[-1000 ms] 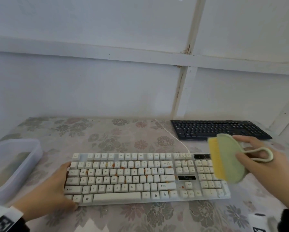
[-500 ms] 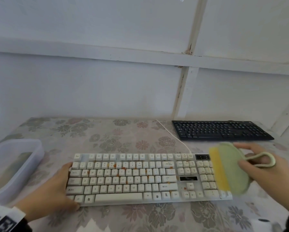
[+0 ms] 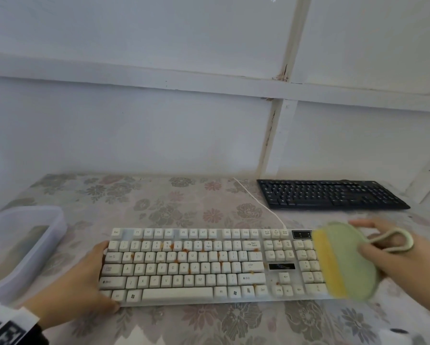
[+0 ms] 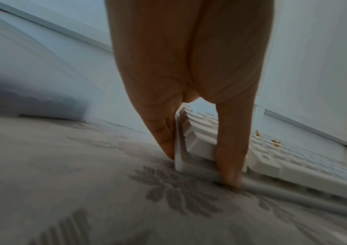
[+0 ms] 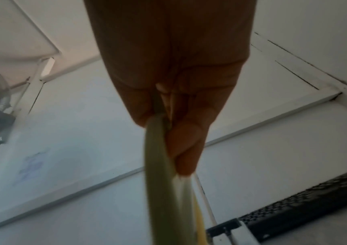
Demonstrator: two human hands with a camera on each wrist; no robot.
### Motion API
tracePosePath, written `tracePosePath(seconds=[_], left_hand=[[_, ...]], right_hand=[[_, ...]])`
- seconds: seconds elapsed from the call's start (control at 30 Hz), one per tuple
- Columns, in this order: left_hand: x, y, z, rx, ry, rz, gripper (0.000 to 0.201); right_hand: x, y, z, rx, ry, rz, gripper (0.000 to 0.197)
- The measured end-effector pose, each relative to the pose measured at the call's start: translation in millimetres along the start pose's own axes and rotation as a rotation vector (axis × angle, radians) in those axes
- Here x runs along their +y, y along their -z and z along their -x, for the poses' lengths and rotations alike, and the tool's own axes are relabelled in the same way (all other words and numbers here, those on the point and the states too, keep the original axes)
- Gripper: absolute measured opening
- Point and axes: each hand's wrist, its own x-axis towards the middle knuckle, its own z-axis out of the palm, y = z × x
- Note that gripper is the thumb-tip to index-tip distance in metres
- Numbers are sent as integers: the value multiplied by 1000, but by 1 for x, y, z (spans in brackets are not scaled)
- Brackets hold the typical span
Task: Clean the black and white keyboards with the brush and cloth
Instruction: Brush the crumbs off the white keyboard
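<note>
- The green-and-yellow brush [image 3: 346, 261] has dipped lower over the last second; it now covers the number-pad end of the white keyboard [image 3: 196, 266].
- Right hand [image 3: 403, 260] grips it, fingers [image 5: 186, 145] and thumb pinching the green body, and the pale loop handle [image 3: 393, 241] arches over the knuckles.
- Yellow bristles point left, towards the keys; whether they touch, I cannot tell.
- Left hand [image 3: 79, 280] braces the keyboard's left end, its straight fingers [image 4: 164, 132] against the side and thumb [image 4: 231, 149] on the front corner.
- Orange crumbs [image 3: 176, 261] dot the letter keys.
- The black keyboard [image 3: 331, 194] lies at the far right of the floral tabletop [image 3: 184, 200], well apart.
- A clear plastic tub [image 3: 19, 242] sits on the left.
</note>
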Motion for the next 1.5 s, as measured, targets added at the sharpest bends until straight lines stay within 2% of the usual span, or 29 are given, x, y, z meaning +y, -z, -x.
tracePosePath(seconds=[0.1,0.2,0.27,0.4,0.47,0.57,0.67,0.77,0.93,1.0,1.1,1.17,1.27,1.4,1.5], left_hand=[[1,0,1,5,2,-4,93],[0,1,0,0,7,-17,94],[1,1,0,-2,-1,-21,93],[0,0,0,-11,-10,-6,92],[-1,0,0,-2,-10,8,93],[-1,0,1,7,-5,-1,94],[-2,0,1,7,-4,4,95],[-3,1,0,-5,5,-3,95],[-5,1,0,-16,16,-1,95],[-6,1,0,-12,21,6,95],[-6,0,-1,-15,22,-3,95],[-4,0,0,-13,19,1,94],[-1,0,0,-14,11,10,93],[-5,1,-1,-30,14,18,93],[-5,0,-1,-29,30,11,101]], right_hand=[[-10,-9,-6,115,82,-69,50],[-10,-21,-7,67,123,-80,47],[-5,-25,-4,7,103,-65,47],[-1,-18,3,-78,-35,-42,38],[-5,-12,1,-97,-69,-22,41],[-7,-9,-3,3,-19,-24,51],[-7,-14,-5,83,78,-62,52],[-1,-21,-1,10,91,-56,51],[0,-11,3,-113,-61,-48,55],[-3,-7,1,-70,-50,-51,55],[-4,-10,-3,67,46,-89,52],[-3,-16,-1,94,90,-103,48],[4,-26,4,12,80,-52,42],[5,-17,2,-83,-38,0,36],[-2,-11,-5,-34,-6,-27,37]])
